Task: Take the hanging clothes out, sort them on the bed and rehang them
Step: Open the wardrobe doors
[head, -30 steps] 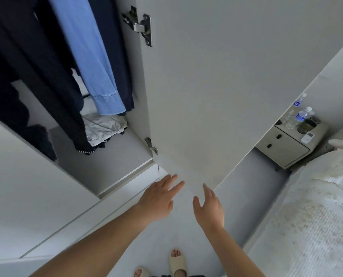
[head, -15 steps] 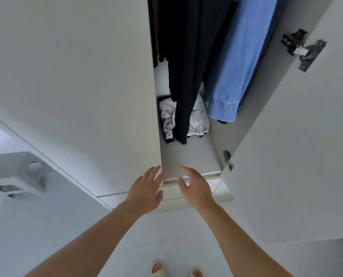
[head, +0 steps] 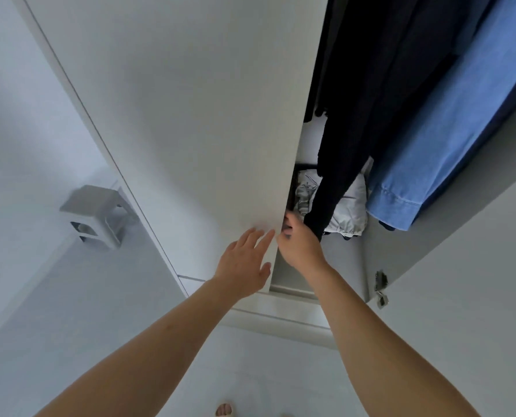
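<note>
Right hand [head: 300, 247] at door [head: 190, 115] edge.

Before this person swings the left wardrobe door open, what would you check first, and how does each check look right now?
1. Right hand grips the left door edge: ok, fingers curl round it.
2. Left hand steadies the door face: ok, fingers flat against it.
3. Right door already swung out: ok.
4. Dark garment and blue denim shirt hang free of the door: ok, both sit inside.
5. White stool out of the door's swing: cannot tell.
6. Hangers and rail reachable: cannot tell, out of view.
</note>
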